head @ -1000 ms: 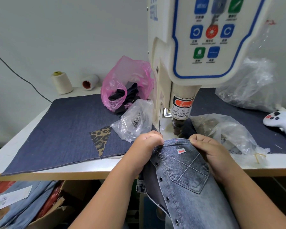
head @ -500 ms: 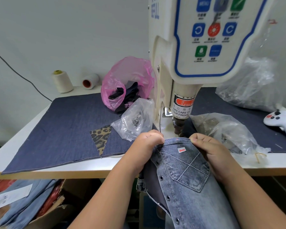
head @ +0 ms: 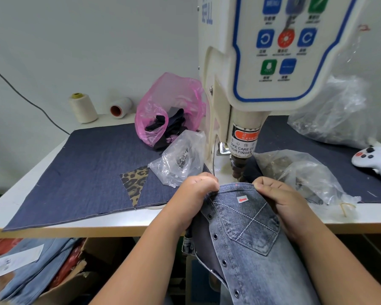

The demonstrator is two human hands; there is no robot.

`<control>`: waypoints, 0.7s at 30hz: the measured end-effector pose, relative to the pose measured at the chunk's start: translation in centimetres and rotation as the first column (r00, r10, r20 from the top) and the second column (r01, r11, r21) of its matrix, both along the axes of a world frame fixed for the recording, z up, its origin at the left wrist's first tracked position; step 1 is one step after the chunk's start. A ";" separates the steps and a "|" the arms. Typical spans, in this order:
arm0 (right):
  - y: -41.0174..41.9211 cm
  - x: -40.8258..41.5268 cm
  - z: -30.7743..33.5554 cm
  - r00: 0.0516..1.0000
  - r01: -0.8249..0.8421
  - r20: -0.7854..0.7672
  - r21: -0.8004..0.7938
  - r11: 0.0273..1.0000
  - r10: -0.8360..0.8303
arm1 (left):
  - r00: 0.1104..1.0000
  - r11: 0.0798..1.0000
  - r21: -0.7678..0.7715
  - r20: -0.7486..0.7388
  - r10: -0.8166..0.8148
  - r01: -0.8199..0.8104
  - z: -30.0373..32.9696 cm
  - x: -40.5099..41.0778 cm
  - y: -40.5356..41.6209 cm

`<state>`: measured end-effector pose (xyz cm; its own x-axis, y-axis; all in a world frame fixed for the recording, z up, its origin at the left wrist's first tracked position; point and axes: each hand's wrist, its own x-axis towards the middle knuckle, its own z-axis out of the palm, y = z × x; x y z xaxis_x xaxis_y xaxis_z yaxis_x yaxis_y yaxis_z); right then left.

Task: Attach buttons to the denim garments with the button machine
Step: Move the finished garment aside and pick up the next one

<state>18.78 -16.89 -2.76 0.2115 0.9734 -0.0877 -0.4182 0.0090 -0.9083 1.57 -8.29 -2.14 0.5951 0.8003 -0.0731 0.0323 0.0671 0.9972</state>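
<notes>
A grey-blue denim garment (head: 251,238) with a stitched pocket and a row of snaps hangs over the table's front edge. Its top edge lies just in front of the button machine's (head: 262,62) metal press head (head: 238,166). My left hand (head: 194,194) grips the garment's top left edge with curled fingers. At the top right edge my right hand (head: 282,199) pinches the cloth. A small white sticker with a red arrow (head: 242,199) sits between the hands. A clear bag of metal buttons (head: 180,159) lies left of the machine.
A dark denim sheet (head: 86,168) with a leopard-print patch covers the white table (head: 26,188). A pink bag (head: 167,111), two thread spools (head: 84,107), clear plastic bags (head: 306,172) and a white controller (head: 376,159) lie around. A carton of denim (head: 31,271) sits below left.
Both hands keep their hold on the garment's top edge; they and the cloth have barely shifted. The camera has tilted slightly.
</notes>
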 end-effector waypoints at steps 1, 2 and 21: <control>0.0 0.0 0.0 1.000 0.000 0.001 -0.001 1.000 0.000 | 1.000 1.000 -0.002 -0.002 0.001 -0.001 0.0 0.0 0.0; 0.0 0.0 -0.1 1.000 0.000 0.003 -0.002 1.000 0.000 | 1.000 1.000 -0.003 -0.005 0.001 -0.001 0.0 0.0 0.0; 0.2 0.4 -0.4 1.000 -0.012 0.012 0.003 1.000 0.012 | 1.000 1.000 -0.010 -0.024 -0.006 0.005 -0.3 0.0 0.3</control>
